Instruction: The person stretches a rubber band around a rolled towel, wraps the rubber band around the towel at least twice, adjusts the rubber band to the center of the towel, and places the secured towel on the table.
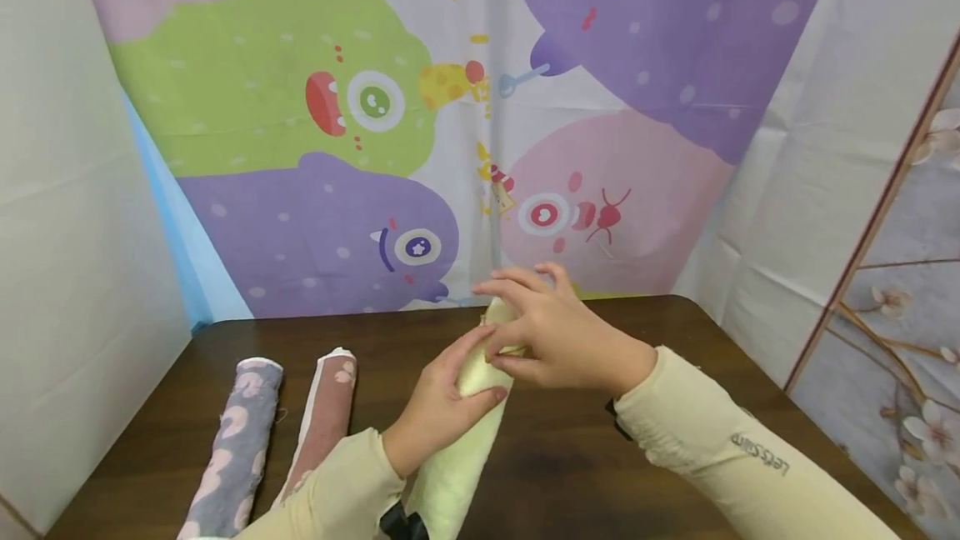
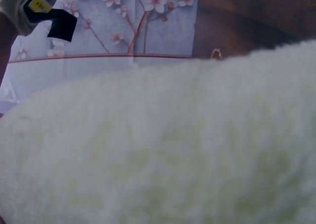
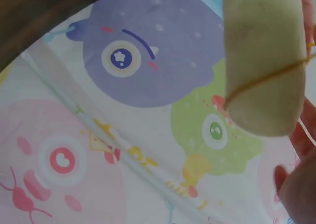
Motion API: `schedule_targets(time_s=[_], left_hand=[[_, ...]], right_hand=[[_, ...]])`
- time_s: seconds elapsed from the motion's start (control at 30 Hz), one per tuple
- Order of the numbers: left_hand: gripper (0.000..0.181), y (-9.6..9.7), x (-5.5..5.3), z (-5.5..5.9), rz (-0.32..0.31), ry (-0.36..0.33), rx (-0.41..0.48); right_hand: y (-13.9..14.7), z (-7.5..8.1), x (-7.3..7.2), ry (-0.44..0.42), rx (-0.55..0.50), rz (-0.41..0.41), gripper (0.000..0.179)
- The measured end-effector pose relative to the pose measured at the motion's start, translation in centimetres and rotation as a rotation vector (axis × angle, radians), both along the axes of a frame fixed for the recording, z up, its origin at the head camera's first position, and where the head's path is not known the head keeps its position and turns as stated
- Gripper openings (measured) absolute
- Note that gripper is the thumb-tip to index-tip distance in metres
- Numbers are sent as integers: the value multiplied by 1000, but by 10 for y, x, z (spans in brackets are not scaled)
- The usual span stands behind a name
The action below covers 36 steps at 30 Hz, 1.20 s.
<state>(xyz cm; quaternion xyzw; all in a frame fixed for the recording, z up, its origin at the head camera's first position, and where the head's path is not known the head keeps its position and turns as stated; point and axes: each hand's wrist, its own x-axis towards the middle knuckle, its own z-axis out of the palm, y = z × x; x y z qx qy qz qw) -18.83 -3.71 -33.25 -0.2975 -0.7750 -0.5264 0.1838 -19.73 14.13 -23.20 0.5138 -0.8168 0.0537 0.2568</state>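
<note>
A pale yellow rolled towel (image 1: 457, 473) stands tilted over the table, its upper end away from me. My left hand (image 1: 442, 398) grips the roll near that end, thumb on one side and fingers on the other. A thin tan rubber band (image 3: 266, 80) runs slantwise around the roll near its end in the right wrist view. With bent fingers, my right hand (image 1: 547, 332) pinches at the band by the roll's upper end; the fingertips are partly hidden. Fuzzy pale cloth of the towel (image 2: 163, 145) fills most of the left wrist view.
On the dark wooden table (image 1: 585, 465), a grey-and-pink rolled towel (image 1: 240, 440) and a dusty-pink rolled towel (image 1: 326, 407) lie at left. A small yellowish loop (image 2: 216, 53) shows beyond the held roll. A cartoon-printed curtain (image 1: 360, 132) hangs behind the table.
</note>
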Motion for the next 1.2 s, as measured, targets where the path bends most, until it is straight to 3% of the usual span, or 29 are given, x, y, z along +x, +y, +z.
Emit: schedule_targets(time_s=[0.17, 0.23, 0.3, 0.4, 0.5, 0.53, 0.63, 0.7, 0.8, 0.93, 1.0, 1.1, 1.2], left_hand=[[58, 1, 1, -3, -1, -18, 60], [58, 2, 2, -3, 4, -23, 79], [58, 2, 2, -2, 10, -16, 100], [56, 2, 3, 0, 6, -11, 141], [54, 4, 4, 0, 1, -12, 167], [53, 4, 4, 0, 2, -12, 170], [50, 5, 4, -1, 26, 6, 171], [48, 6, 3, -1, 52, 31, 170], [46, 5, 1, -1, 85, 68, 168], [46, 5, 0, -2, 94, 67, 162], [45, 5, 1, -2, 84, 49, 170], [45, 5, 2, -2, 42, 31, 205], [44, 5, 4, -1, -15, 20, 245]], right_hand=[[7, -16, -1, 185, -156, 72, 9], [12, -22, -3, 223, -236, 96, 4], [18, -28, -6, 200, -312, 122, 10], [27, -38, -11, 84, -395, 158, 29], [32, -49, -14, -81, -481, 208, 10], [32, -52, -14, -103, -503, 225, 2], [29, -61, -15, -74, -534, 264, 25], [25, -66, -15, 20, -532, 246, 24], [21, -71, -14, 138, -539, 139, 24], [16, -76, -14, 230, -549, -32, 21], [14, -77, -16, 255, -577, -52, 16], [13, -76, -22, 227, -640, 51, 8], [15, -75, -24, 137, -641, 189, 8]])
